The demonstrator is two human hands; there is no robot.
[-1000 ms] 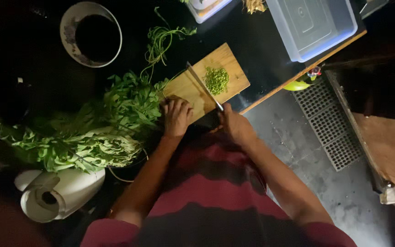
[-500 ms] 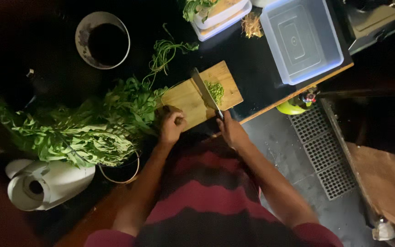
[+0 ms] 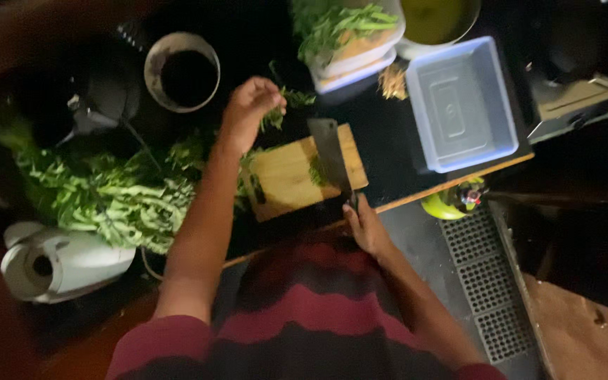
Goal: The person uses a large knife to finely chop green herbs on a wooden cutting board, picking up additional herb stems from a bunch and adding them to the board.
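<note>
Dark kitchen counter seen from above; our left hand [image 3: 248, 105] pinches a small bunch of green leafy stems [image 3: 281, 111] beyond the pale wooden chopping board [image 3: 286, 179]; our right hand [image 3: 366, 224] grips a broad steel cleaver [image 3: 331, 155] resting across it, ready.

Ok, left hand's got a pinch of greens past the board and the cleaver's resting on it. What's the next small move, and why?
Probably bring the left hand back and lay its greens on the bare wood of the cutting board. The right hand holds the cleaver flat over the board, with only a few chopped bits beside the blade, so nothing is lined up to cut.
</note>
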